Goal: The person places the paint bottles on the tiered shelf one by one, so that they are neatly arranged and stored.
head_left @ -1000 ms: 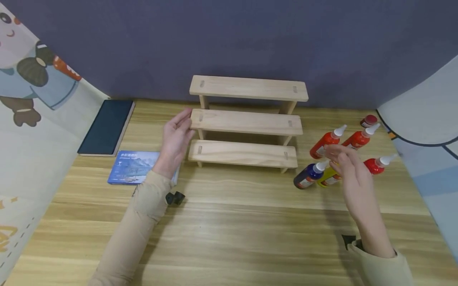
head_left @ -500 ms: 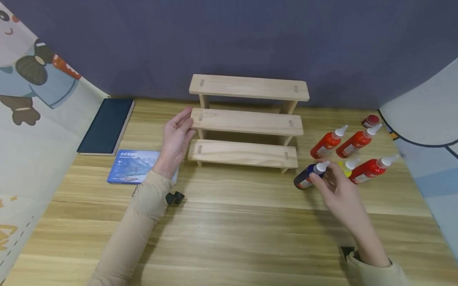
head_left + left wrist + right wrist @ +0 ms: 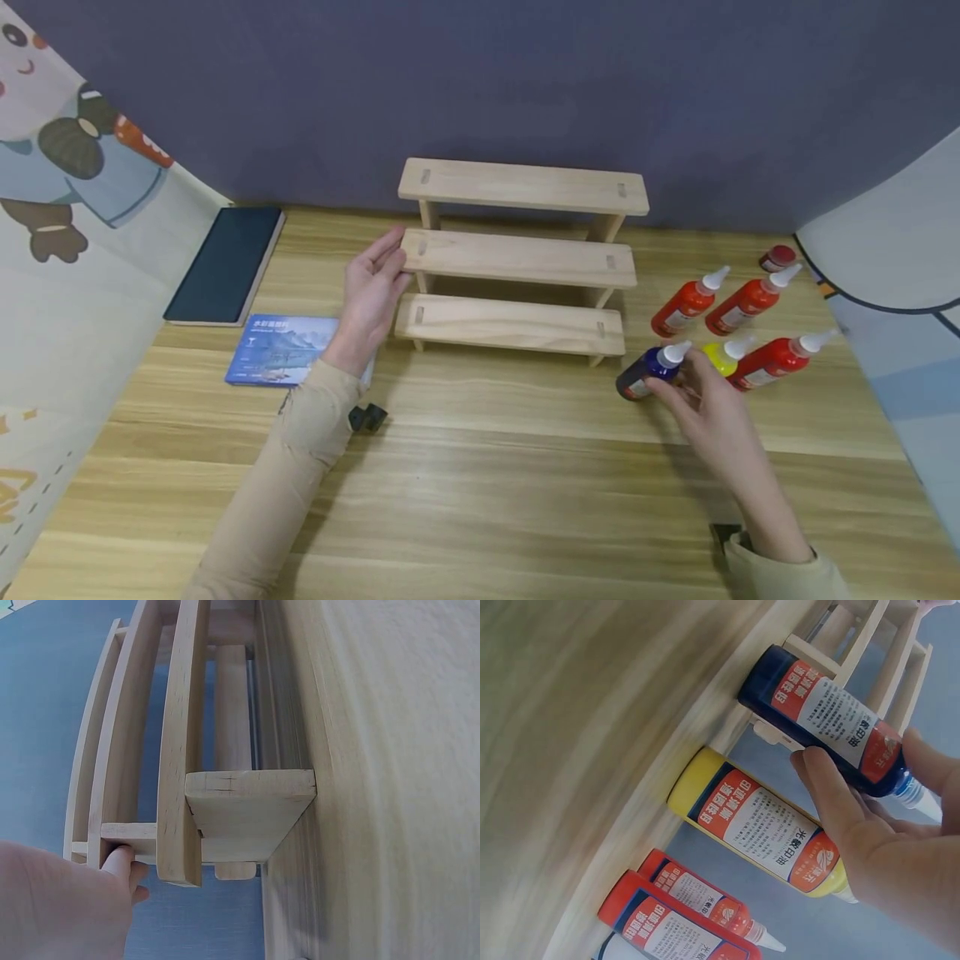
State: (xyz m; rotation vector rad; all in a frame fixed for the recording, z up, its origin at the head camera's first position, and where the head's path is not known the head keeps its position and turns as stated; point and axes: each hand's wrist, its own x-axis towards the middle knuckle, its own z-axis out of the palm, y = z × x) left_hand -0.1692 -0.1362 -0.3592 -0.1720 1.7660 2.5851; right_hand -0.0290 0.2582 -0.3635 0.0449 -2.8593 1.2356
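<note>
A three-tier wooden stand (image 3: 517, 256) is at the back of the table. My left hand (image 3: 367, 287) grips the left end of its middle tier, and the left wrist view shows the thumb (image 3: 120, 862) against the wood there. At the right, my right hand (image 3: 708, 408) holds a dark blue squeeze bottle (image 3: 640, 375) with a white nozzle, thumb on one side and fingers on the other. Right behind that hand stands a yellow bottle (image 3: 754, 825), partly hidden in the head view. A red bottle (image 3: 768, 364) is beside the yellow one.
Two more red-orange bottles, one nearer the stand (image 3: 681, 310) and one farther right (image 3: 742, 307), stand behind. A small red jar (image 3: 777, 258) is near the right wall. On the left lie a dark notebook (image 3: 225, 265) and a blue box (image 3: 281, 350).
My right hand has come down from above the bottles, moved left and taken hold of the dark blue bottle. The left hand stays on the stand.
</note>
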